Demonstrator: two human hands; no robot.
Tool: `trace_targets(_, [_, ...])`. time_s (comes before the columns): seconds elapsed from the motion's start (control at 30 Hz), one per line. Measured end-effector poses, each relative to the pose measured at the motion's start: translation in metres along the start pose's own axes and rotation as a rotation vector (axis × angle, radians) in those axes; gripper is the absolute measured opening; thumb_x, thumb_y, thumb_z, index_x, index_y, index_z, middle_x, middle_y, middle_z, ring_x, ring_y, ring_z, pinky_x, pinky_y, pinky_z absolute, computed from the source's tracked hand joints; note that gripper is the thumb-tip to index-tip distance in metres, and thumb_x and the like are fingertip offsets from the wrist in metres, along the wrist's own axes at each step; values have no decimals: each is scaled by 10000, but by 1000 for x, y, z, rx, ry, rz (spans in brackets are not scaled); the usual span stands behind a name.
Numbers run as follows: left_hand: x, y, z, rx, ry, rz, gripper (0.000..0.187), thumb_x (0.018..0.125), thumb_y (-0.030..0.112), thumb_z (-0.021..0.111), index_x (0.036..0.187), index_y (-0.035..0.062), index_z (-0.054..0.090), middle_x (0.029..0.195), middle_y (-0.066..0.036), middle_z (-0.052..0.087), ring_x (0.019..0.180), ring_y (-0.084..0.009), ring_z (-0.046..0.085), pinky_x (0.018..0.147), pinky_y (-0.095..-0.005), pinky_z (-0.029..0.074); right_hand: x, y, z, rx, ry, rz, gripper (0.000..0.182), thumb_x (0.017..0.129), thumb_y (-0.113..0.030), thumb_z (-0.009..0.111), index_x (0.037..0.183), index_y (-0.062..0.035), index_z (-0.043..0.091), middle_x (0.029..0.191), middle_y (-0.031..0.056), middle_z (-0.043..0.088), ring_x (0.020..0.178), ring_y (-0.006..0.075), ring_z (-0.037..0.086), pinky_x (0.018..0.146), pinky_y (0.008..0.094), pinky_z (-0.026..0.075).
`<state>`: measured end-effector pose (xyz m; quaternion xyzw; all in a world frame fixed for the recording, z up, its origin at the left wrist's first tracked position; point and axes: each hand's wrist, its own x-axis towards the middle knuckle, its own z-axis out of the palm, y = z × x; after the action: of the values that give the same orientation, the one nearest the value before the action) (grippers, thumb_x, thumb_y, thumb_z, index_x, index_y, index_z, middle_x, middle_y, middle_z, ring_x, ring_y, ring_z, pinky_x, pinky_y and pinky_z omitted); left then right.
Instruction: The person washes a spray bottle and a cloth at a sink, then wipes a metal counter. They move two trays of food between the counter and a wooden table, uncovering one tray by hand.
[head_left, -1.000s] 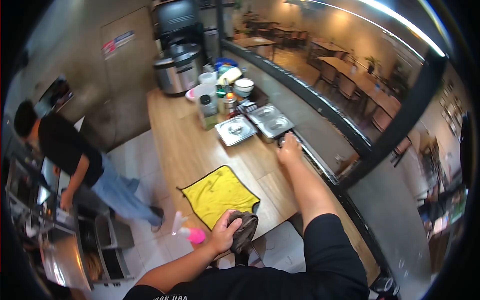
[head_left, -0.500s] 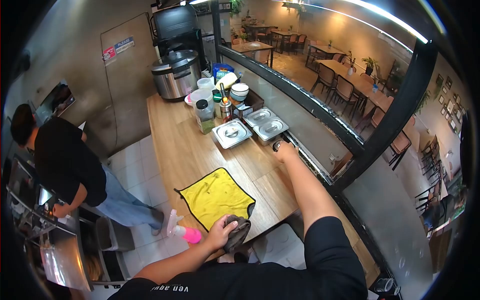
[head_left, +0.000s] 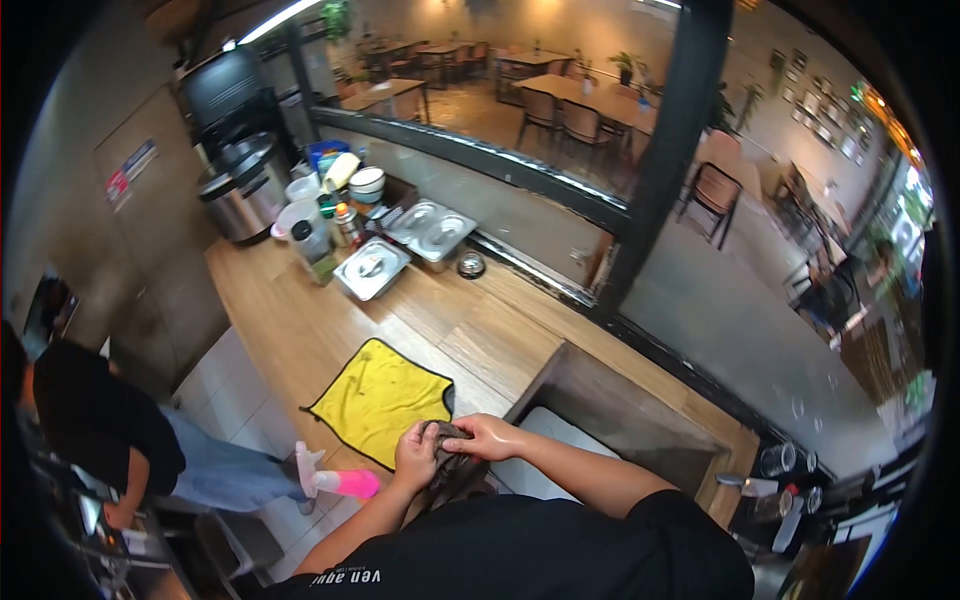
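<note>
Both of my hands meet on a dark grey-brown cloth [head_left: 449,463] at the near edge of the wooden counter [head_left: 300,320]. My left hand [head_left: 415,455] grips its left side and my right hand [head_left: 487,437] holds its right side. Just to the left of them a yellow cloth with a black border [head_left: 380,397] lies flat on the counter. A pink spray bottle with a white trigger [head_left: 335,480] shows below my left forearm. A small round metal bell-like object [head_left: 471,264] sits alone by the window rail.
Lidded steel food pans [head_left: 400,245], jars, cups and bowls [head_left: 335,205] and a large steel cooker [head_left: 240,185] crowd the counter's far end. A person in black top and jeans [head_left: 110,440] stands at left. A gap in the counter [head_left: 600,420] opens to my right.
My right hand left the small metal object by the window rail and came back to the dark cloth beside my left hand. The view has swung right.
</note>
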<state>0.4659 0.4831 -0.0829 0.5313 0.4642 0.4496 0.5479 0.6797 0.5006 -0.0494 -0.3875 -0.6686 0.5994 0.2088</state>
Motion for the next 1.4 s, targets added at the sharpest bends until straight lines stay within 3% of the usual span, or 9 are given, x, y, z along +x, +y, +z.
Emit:
trace_targets(0.13, [6, -11, 6, 12, -91, -1, 306, 1131, 263, 591, 989, 3, 668, 857, -25, 671, 800, -90, 576, 746, -285, 491, -16, -3, -5, -99, 49, -9, 407, 1069, -416, 671, 975, -20, 664, 710, 40, 636, 630, 124, 661, 596, 334, 521])
trace_targets(0.33, [17, -12, 15, 102, -133, -50, 352, 1120, 307, 616, 935, 14, 674, 844, 3, 673, 778, -82, 568, 737, -285, 488, -22, 29, -14, -147, -55, 59, 287, 1047, -157, 598, 1312, -52, 631, 1020, 56, 700, 988, 167, 643, 902, 354, 538])
trace_targets(0.47, [21, -40, 17, -211, -157, -174, 319, 1113, 317, 631, 963, 43, 693, 883, 15, 695, 795, -77, 593, 759, -269, 498, -19, 65, -64, 0, 517, -247, 540, 1039, -171, 691, 1531, -81, 486, 1229, 64, 639, 1101, 157, 623, 1008, 375, 537])
trace_targets(0.67, [15, -36, 21, -94, -175, -133, 232, 1106, 268, 645, 1012, 61, 691, 914, 13, 712, 797, -75, 620, 752, -263, 514, -15, 52, -240, -205, 1341, -69, 905, 943, -275, 750, 1646, 37, 273, 1579, 266, 491, 1090, 277, 692, 1028, 414, 540])
trace_targets(0.8, [17, -33, 20, -144, -204, -150, 228, 1086, 250, 680, 1002, 38, 697, 908, 11, 718, 804, -78, 623, 774, -268, 518, 12, 36, -281, -304, 1270, 307, 1115, 909, -402, 742, 1657, 135, 114, 1728, 342, 234, 1568, 385, 389, 1274, 393, 329])
trace_targets(1.0, [17, -42, 19, -75, -205, -67, 195, 1088, 226, 669, 1027, 41, 674, 956, -8, 707, 867, -91, 619, 814, -284, 512, 64, 38, -290, -245, 1274, 260, 1246, 863, -424, 801, 1655, 147, 27, 1756, 339, 112, 1652, 382, 170, 1337, 377, 192])
trace_targets(1.13, [20, -48, 15, -65, -165, -70, 190, 1087, 220, 667, 1011, 46, 666, 942, -5, 693, 857, -89, 606, 806, -287, 509, 39, -12, -237, -228, 864, 359, 964, 900, -278, 790, 1681, -62, 268, 1380, 219, 651, 1252, 322, 663, 1026, 414, 552])
trace_targets(1.23, [21, -53, 15, -95, -145, -75, 191, 1094, 218, 653, 1015, 45, 661, 942, -6, 684, 858, -88, 598, 809, -286, 505, 53, 60, -146, -181, 666, -175, 426, 934, -128, 737, 1333, -83, 593, 1096, 82, 717, 965, 187, 706, 853, 390, 580])
trace_targets(1.4, [17, -55, 8, -171, -113, -18, 129, 1071, 171, 544, 1105, 51, 577, 1004, -23, 610, 943, -108, 555, 895, -290, 476, -11, 42, -25, 20, 209, -155, 562, 909, -185, 853, 1419, -70, 646, 1215, 84, 700, 1034, 129, 659, 866, 326, 562])
